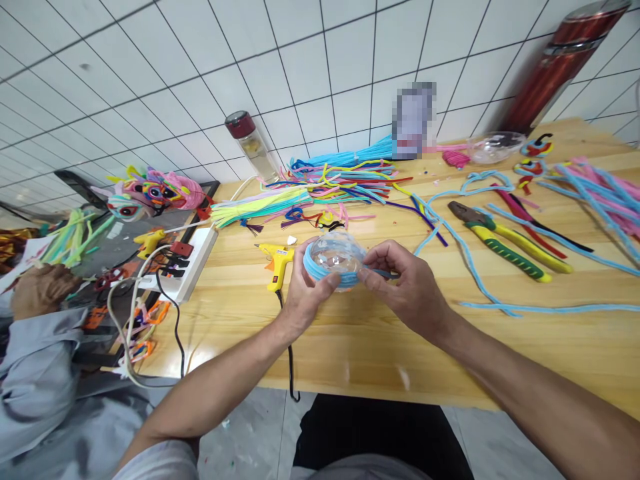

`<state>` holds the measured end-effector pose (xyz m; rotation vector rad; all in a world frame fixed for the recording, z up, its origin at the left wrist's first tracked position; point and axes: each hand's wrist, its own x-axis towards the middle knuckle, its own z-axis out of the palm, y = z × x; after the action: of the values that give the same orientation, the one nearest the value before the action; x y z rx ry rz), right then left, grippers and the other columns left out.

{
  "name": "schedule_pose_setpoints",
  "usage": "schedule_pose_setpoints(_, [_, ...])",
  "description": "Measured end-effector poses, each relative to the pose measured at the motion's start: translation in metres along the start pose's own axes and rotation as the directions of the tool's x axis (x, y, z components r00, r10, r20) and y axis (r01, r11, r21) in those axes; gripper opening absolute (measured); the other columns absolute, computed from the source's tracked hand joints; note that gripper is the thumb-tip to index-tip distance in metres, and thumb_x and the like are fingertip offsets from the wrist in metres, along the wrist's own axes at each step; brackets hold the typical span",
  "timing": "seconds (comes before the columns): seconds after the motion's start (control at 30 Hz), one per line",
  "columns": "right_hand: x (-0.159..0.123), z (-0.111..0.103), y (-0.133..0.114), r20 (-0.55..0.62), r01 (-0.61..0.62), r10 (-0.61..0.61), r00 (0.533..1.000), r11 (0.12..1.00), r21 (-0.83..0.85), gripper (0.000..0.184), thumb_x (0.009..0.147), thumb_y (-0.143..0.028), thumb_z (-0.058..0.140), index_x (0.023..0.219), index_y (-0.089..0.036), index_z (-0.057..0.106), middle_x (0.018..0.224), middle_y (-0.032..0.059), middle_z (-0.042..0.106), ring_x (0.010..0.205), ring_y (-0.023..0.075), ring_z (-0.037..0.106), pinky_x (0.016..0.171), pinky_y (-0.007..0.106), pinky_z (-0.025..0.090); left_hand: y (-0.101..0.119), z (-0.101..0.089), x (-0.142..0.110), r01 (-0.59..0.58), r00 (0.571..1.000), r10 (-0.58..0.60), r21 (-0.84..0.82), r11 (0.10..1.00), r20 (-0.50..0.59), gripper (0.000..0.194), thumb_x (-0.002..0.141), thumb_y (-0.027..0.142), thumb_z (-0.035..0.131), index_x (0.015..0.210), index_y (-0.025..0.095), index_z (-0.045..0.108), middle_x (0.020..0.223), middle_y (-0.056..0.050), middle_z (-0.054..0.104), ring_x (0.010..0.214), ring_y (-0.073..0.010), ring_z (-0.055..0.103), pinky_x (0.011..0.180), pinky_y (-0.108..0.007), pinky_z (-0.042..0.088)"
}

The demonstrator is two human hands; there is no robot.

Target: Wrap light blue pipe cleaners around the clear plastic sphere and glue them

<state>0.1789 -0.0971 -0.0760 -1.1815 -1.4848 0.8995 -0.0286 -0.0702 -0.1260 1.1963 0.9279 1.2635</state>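
A clear plastic bowl [336,252], with blue pipe cleaner [320,270] wound round its side, is held above the table between my two hands. My left hand [309,283] is closed round the left side, its thumb pressing on the blue windings. At the right side my right hand [400,280] pinches the blue pipe cleaner against the bowl. A yellow glue gun [277,263] lies just left of my left hand, its black cord hanging over the table's front edge. Pliers with green and yellow handles [510,243] rest to the right.
Bundled colourful pipe cleaners [280,200] lie along the back, near a glass bottle [250,143] and a red thermos [560,67]. Loose blue strands [465,257] cross the right side. A power strip [197,267] stands left, beside a co-worker's hand [45,290].
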Motion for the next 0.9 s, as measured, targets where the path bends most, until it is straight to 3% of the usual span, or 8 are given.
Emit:
schedule_pose_setpoints(0.23, [0.0009,0.0001,0.0003,-0.01,0.014,-0.014,1.0,1.0,0.009,0.024,0.09,-0.044,0.078,0.09,-0.024,0.066,0.075,0.0004,0.073,0.067,0.0164,0.068,0.063,0.028,0.055,-0.0015,-0.0003,0.0007,-0.024,1.0,0.024,0.015,1.0,0.006,0.087,0.071,0.066,0.095,0.139,0.029,0.056,0.13,-0.008,0.073,0.117,-0.0278,0.073,0.104,-0.045,0.058])
schedule_pose_setpoints(0.5, [0.0014,-0.0007,-0.0004,-0.027,0.03,-0.03,0.999,1.0,0.0,0.029,0.091,-0.05,0.08,0.092,-0.024,0.066,0.072,-0.0012,0.07,0.067,0.0163,0.067,0.063,0.029,0.056,0.003,0.0037,-0.0013,-0.009,1.0,0.009,-0.025,1.0,0.002,0.094,0.066,0.065,0.099,0.141,0.029,0.055,0.137,-0.01,0.072,0.125,-0.03,0.072,0.109,-0.047,0.058])
schedule_pose_setpoints(0.67, [0.0015,0.0008,0.0013,-0.032,0.033,-0.033,0.999,0.999,-0.004,0.024,0.089,-0.044,0.08,0.092,-0.024,0.065,0.073,-0.0014,0.07,0.067,0.0164,0.067,0.063,0.028,0.056,0.0043,0.0066,-0.0019,-0.011,1.0,0.011,-0.018,1.0,-0.019,0.106,0.057,0.061,0.105,0.143,0.031,0.052,0.141,-0.011,0.071,0.128,-0.0308,0.072,0.11,-0.046,0.059])
schedule_pose_setpoints(0.9, [0.0002,0.0012,0.0049,-0.022,0.06,-0.061,0.998,0.997,-0.045,0.018,0.09,-0.037,0.077,0.095,-0.024,0.066,0.076,-0.0009,0.07,0.069,0.0163,0.067,0.064,0.028,0.056,0.0041,0.0086,-0.0014,0.007,0.999,-0.007,-0.009,1.0,-0.049,0.099,0.062,0.055,0.104,0.143,0.03,0.053,0.139,-0.009,0.071,0.128,-0.0281,0.071,0.111,-0.043,0.056])
